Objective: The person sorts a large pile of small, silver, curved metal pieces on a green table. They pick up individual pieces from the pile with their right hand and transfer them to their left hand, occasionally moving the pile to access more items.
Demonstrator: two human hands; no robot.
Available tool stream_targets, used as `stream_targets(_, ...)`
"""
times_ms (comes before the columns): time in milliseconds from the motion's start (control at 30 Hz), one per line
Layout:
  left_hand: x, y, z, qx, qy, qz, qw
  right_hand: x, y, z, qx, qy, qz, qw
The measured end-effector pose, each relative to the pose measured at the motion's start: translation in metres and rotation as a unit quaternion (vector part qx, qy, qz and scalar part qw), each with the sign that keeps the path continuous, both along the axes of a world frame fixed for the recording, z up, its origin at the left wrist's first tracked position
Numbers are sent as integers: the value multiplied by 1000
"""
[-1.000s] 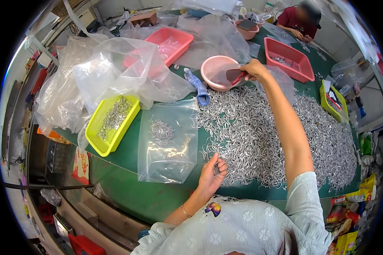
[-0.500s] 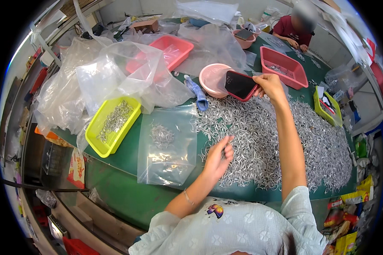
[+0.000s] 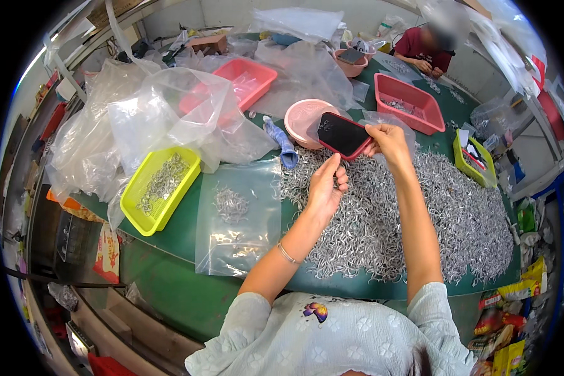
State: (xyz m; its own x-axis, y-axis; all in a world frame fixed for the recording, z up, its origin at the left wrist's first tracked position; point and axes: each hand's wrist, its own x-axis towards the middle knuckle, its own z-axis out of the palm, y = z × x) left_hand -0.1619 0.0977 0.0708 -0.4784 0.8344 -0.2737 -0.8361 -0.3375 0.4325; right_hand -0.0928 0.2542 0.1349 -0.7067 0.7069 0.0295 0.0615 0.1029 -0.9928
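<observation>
The phone (image 3: 343,133) shows a smooth, glossy black glass-like screen framed in red casing, above loose small curved pieces (image 3: 382,207) of shiny, silvery metal. The bench (image 3: 182,237) has a smooth green surface, and the flat bag (image 3: 239,230) is clear, glossy plastic. The yellow basket (image 3: 175,203) looks like moulded plastic, the crumpled sheeting (image 3: 150,116) thin, translucent plastic, the shirt (image 3: 351,335) textured matt cloth.

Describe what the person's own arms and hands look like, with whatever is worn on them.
The left hand and right hand are ungloved. A thin, silvery bracelet rings the left wrist; none shows on the right. Short, pale blue-grey sleeves leave the forearms bare.
</observation>
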Motion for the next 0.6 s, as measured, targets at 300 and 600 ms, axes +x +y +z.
stream_targets(300,32,-40,-13,2,9,-21,1000,-59,25,-46,-41,-9,-40,998)
stream_targets(600,69,-123,-42,-96,-77,-27,992,-65,12,-71,-111,17,8,994)
